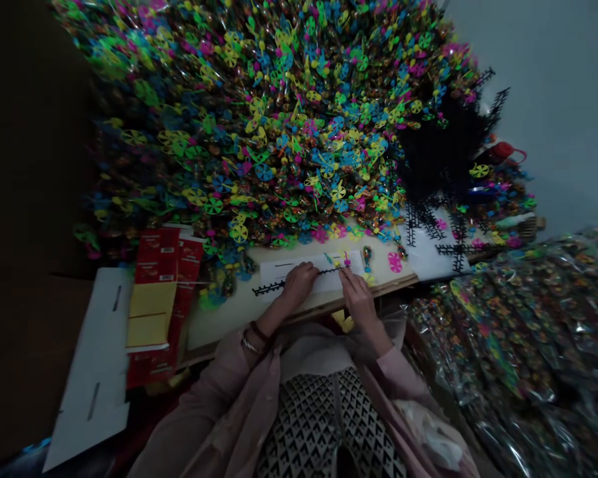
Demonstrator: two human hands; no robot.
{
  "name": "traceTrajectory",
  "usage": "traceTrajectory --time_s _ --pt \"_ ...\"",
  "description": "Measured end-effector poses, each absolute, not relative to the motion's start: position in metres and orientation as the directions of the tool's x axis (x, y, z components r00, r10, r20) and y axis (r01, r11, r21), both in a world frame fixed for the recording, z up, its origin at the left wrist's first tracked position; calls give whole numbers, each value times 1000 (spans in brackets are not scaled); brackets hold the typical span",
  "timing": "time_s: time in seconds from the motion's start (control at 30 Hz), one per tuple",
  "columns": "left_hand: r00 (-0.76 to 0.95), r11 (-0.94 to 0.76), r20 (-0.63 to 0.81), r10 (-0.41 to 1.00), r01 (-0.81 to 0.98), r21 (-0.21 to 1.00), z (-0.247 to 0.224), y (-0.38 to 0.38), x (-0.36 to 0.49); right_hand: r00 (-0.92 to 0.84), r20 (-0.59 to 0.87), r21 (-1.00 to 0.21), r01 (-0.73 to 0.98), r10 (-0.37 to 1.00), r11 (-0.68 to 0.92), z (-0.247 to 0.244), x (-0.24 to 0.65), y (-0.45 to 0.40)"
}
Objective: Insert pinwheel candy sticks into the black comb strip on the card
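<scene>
A black toothed plastic strip (pixel 299 281) lies across a white paper sheet (pixel 311 273) on a pale board (pixel 239 305), and my left hand (pixel 298 284) closes around its middle. My right hand (pixel 357 297) rests beside it, with fingertips at the strip's far end, near a small pink and yellow plastic piece (pixel 347 259). I cannot tell whether those fingers grip the strip. A bottle-shaped candy toy (pixel 367 258) stands just beyond my right hand, and a pink plastic pinwheel (pixel 395 261) lies further right.
A huge heap of colourful pinwheel candy toys (pixel 259 119) rises behind the board. Black toothed strips (pixel 441 146) hang at its right. Red and yellow cartons (pixel 157 299) and a white slotted card (pixel 94 372) lie left; clear bagged toys (pixel 518 345) pile right.
</scene>
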State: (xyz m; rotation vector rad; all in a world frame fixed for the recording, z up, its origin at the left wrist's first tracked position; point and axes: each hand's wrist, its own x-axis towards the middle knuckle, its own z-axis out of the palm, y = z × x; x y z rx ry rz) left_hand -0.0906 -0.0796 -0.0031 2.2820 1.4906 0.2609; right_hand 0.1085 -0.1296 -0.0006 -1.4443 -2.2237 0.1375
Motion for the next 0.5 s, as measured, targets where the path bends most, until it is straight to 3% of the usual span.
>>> traceTrajectory --time_s 0.3,0.4,0.5 --pt "433 -377 -50 900 831 410 2 -79 -90 -357 219 -165 904 908 395 -18 95 -138" --pt "427 -368 -45 903 825 430 1 -78 -91 -384 224 -227 873 896 431 -7 104 -131" --pt "432 -367 -59 900 823 433 -1 -77 -92 -112 323 -317 923 940 219 0 131 -105"
